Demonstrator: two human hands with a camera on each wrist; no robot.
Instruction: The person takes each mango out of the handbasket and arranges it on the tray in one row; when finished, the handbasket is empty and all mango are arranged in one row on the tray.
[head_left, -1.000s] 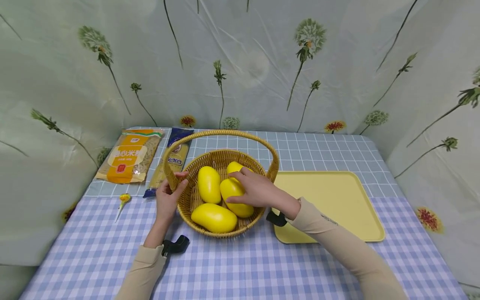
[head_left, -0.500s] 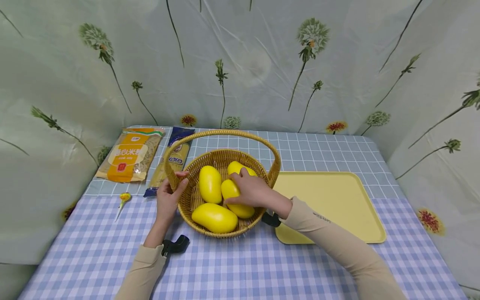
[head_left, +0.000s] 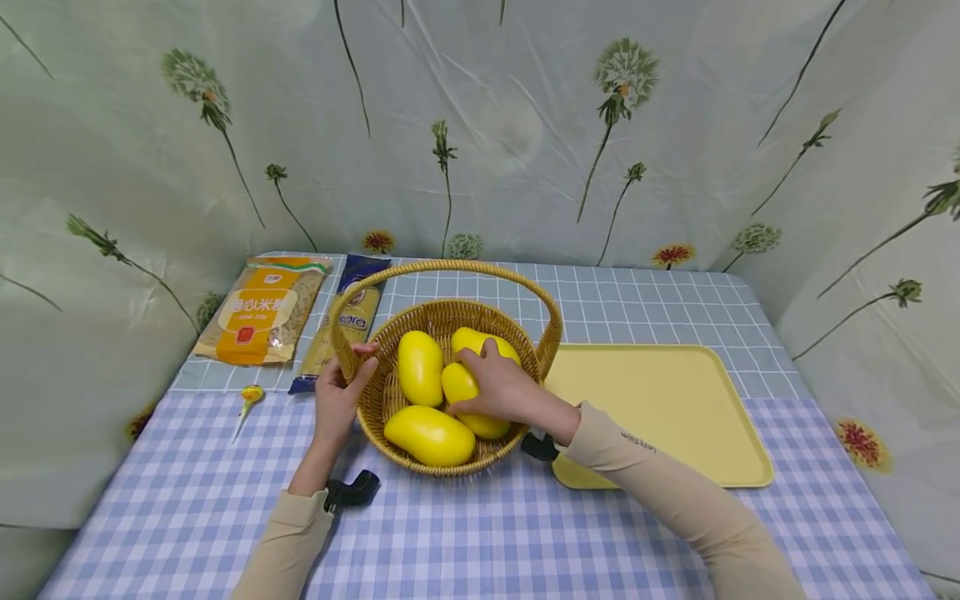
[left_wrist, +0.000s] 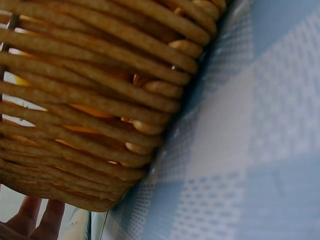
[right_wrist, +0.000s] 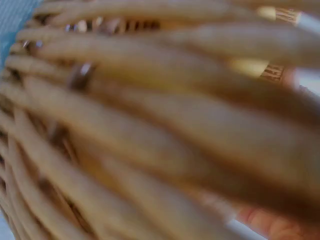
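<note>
A round wicker basket (head_left: 390, 454) with an arched handle (head_left: 450, 265) stands in the middle of the table and holds several yellow mangoes. At the basket's left side, my left hand (head_left: 337, 408) grips the rim near the handle's foot. My right hand (head_left: 510, 387) reaches in over the right rim, thumb and fingers curled round a mango (head_left: 459, 383). Around it in the basket lie a left mango (head_left: 420, 368), a front mango (head_left: 429, 436) and a back mango (head_left: 501, 340), partly covered by that hand. Wicker wall (left_wrist: 90, 90) fills much of the left wrist view; the right wrist view is blurred.
A yellow tray (head_left: 667, 417) lies to the right of the basket, partly under my right forearm. At the back left are an orange-labelled food bag (head_left: 258, 312) and a blue-and-gold packet (head_left: 348, 321). A lollipop (head_left: 249, 402) lies at the left on the checked cloth (head_left: 480, 542).
My right hand has shifted slightly left and its fingers have drawn in round the mango. The left hand and the basket have stayed in place.
</note>
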